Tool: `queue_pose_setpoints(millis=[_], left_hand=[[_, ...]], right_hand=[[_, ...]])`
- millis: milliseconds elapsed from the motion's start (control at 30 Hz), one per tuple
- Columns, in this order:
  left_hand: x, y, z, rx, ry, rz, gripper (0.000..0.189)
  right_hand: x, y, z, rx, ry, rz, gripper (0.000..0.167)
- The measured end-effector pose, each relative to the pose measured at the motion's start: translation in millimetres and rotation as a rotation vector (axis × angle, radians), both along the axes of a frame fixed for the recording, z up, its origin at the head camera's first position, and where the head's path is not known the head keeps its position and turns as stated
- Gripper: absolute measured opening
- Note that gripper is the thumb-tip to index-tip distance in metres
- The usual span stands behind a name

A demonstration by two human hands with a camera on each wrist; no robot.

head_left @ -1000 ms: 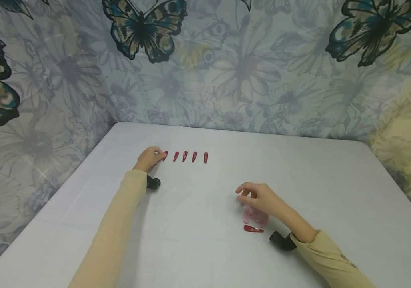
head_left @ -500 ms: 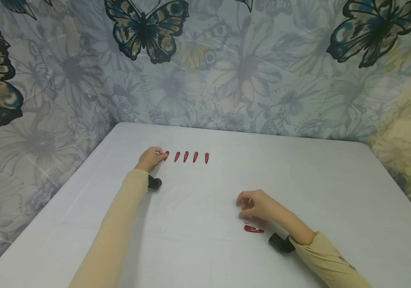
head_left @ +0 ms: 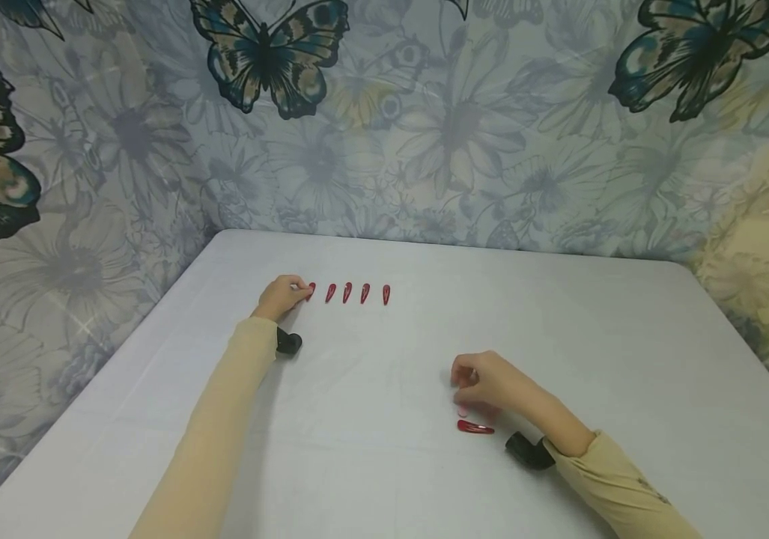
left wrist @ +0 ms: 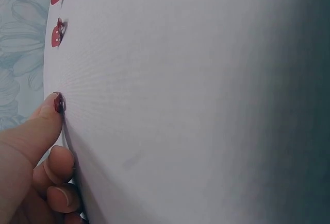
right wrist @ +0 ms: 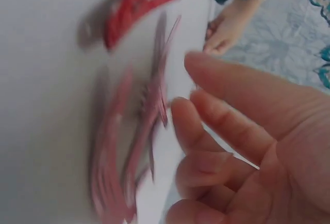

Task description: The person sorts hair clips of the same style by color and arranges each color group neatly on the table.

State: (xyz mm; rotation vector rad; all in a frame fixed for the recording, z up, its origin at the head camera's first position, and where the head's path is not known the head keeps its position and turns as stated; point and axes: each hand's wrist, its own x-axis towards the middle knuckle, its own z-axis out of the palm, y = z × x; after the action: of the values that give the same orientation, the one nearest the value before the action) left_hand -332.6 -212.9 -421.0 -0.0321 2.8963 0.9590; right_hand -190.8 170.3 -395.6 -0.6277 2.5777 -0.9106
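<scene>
At the far left of the table, my left hand (head_left: 280, 296) pinches the end red snap hair clip (left wrist: 59, 102) of a row between thumb and fingertips. The clip lies on the cloth, partly covered by the thumb. To its right run several more red hair clips (head_left: 347, 293), set side by side at a slight slant. My right hand (head_left: 495, 383) hovers nearer me with loosely curled fingers and nothing between them. Below it lie pink hair clips (right wrist: 147, 116), mostly hidden by the hand in the head view. Beside them, closer to me, rests a loose red snap hair clip (head_left: 475, 427).
A white cloth covers the table (head_left: 371, 464). Behind it hangs a backdrop (head_left: 458, 142) printed with butterflies and flowers. Black wrist cameras (head_left: 530, 451) stick out from both sleeves, close over the cloth.
My right hand has come back toward me, over the pink hair clips, and its fingers have curled a little more. The left hand stays at the end red hair clip.
</scene>
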Motion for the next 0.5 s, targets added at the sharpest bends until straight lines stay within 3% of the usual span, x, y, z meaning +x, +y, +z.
queue_pose_setpoints(millis=[200,500], left_hand=[[1.0,1.5,0.1,-0.012,0.001,0.005,0.023],[0.6,0.8,-0.2,-0.013,-0.005,0.001,0.022]], right_hand=[[-0.9,7.6,7.2,0.048,-0.021,0.007,0.017],[-0.7,8.5,4.9,0.051,-0.067,0.049,0.016]])
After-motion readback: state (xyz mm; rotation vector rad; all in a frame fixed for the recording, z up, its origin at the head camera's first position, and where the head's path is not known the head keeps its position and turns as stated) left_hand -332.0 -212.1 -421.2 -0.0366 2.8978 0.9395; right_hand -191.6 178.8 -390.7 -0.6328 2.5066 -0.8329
